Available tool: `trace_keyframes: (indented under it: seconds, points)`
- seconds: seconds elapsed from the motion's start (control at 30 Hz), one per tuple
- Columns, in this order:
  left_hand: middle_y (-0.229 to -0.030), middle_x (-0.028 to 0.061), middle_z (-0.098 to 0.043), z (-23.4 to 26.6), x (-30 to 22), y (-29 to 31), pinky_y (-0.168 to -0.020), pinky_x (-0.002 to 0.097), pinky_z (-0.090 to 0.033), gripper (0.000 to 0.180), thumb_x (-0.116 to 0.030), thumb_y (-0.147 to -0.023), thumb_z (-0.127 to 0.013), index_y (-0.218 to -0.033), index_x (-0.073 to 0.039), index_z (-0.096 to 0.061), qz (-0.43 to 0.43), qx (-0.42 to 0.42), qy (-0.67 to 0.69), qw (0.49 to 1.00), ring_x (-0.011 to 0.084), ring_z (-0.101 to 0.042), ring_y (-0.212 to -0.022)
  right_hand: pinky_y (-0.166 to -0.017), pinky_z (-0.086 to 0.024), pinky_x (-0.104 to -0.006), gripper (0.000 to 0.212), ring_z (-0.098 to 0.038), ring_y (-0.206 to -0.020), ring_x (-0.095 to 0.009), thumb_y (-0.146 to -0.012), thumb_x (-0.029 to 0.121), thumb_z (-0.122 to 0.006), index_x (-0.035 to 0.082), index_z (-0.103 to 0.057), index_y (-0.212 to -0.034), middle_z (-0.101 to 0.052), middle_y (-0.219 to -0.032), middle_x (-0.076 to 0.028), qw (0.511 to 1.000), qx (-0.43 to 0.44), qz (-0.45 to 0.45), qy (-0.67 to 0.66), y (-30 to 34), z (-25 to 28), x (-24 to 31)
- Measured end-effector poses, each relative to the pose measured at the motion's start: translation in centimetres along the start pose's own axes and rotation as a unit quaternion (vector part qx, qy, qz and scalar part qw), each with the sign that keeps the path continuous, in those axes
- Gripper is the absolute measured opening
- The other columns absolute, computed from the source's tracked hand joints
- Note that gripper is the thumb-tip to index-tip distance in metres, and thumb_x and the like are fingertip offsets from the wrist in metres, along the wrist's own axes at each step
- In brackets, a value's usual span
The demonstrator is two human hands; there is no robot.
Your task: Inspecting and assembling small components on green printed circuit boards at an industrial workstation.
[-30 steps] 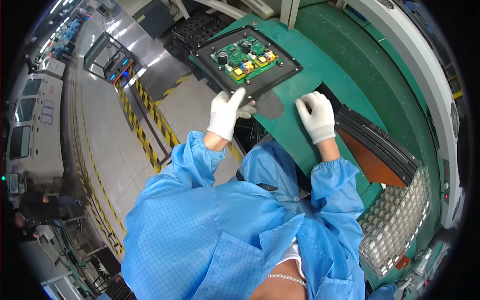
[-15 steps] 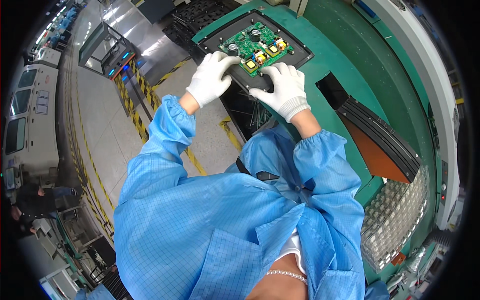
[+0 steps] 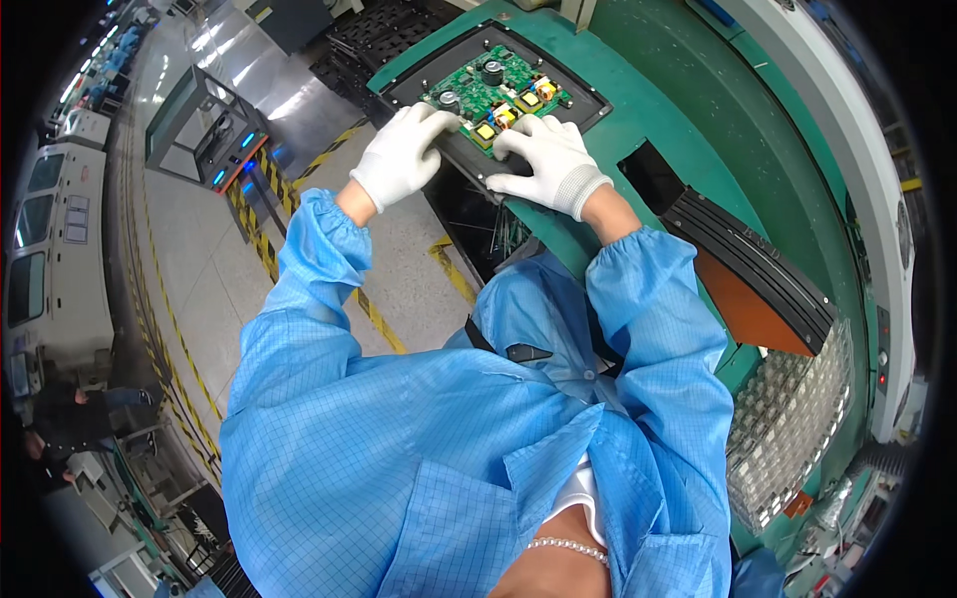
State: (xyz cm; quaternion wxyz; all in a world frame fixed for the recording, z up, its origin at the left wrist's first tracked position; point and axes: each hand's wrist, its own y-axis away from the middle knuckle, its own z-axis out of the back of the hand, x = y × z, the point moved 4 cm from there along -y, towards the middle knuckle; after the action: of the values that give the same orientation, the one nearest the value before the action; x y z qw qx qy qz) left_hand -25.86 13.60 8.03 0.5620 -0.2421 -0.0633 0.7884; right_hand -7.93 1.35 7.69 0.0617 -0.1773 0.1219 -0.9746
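Your left hand and right hand, two in all and both white-gloved, meet the near side of one black tray that sits at the far end of the green desk. In that tray lies one green circuit board, flat and components up, carrying two round dark capacitors and two square yellow-topped parts along its near half. Your left hand is half curled, its thumb apart from the forefinger, the fingertips at the board's near left corner. Your right hand is arched, with a clear gap between thumb and fingers: the thumb lies at the tray's near corner, while the fingertips reach to the board's near edge. You cannot tell from here whether either hand pinches the board or only touches it, since the gloves cover the contact. To your right on the desk stands one black and orange case, with one clear pocketed plastic tray beyond its lower end. Off to your left is one white machine with three dark windows.
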Motion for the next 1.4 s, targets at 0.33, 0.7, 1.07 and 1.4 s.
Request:
trace_keyframes:
  seconds: [0.33, 0.7, 1.07, 1.4]
  points:
    - [-0.107, 0.0152, -0.065, 1.6, 8.8, -2.8, -0.094, 0.0401, -0.050, 0.039, -0.032, -0.085, -0.070, -0.115, -0.007, -0.067, 0.110, -0.173, 0.015, 0.979, 0.0332, -0.063, -0.106, -0.086, -0.053, -0.0378, 0.031, -0.067, -0.096, -0.028, -0.088, 0.028, -0.070, 0.008, -0.068, -0.111, -0.066, -0.102, -0.012, 0.974, -0.154, -0.165, -0.006, -0.8, 1.8, -8.8]
    - [-0.104, 0.0168, -0.063, 0.7, 9.8, -6.9, -0.094, 0.0424, -0.049, 0.048, -0.043, -0.080, -0.074, -0.114, -0.010, -0.070, 0.154, -0.027, -0.107, 0.982, 0.0351, -0.062, -0.104, -0.081, -0.051, -0.0441, 0.018, -0.062, -0.091, -0.033, -0.085, 0.025, -0.069, 0.012, -0.064, -0.095, -0.063, -0.093, -0.012, 0.987, -0.109, -0.096, 0.074, -2.6, 2.0, -9.9]
    - [-0.117, 0.0211, -0.069, 0.5, 11.3, -14.8, -0.095, 0.0389, -0.051, 0.062, -0.051, -0.086, -0.069, -0.125, -0.002, -0.063, 0.069, 0.077, 0.004, 0.995, 0.0331, -0.066, -0.110, -0.076, -0.053, -0.0394, 0.027, -0.067, -0.084, -0.032, -0.079, 0.028, -0.071, 0.003, -0.069, -0.091, -0.070, -0.088, -0.016, 0.984, 0.081, -0.160, -0.019, -6.7, 5.6, -12.1]
    - [-0.117, 0.0187, -0.064, -4.2, 11.6, -19.0, -0.093, 0.0437, -0.051, 0.054, -0.050, -0.087, -0.066, -0.121, -0.009, -0.063, 0.070, 0.049, -0.141, 0.986, 0.0354, -0.064, -0.109, -0.098, -0.050, -0.0397, 0.060, -0.063, -0.111, -0.034, -0.079, 0.059, -0.068, 0.008, -0.068, -0.111, -0.065, -0.115, -0.019, 0.950, -0.039, -0.296, 0.093, -12.3, 1.6, -13.4]
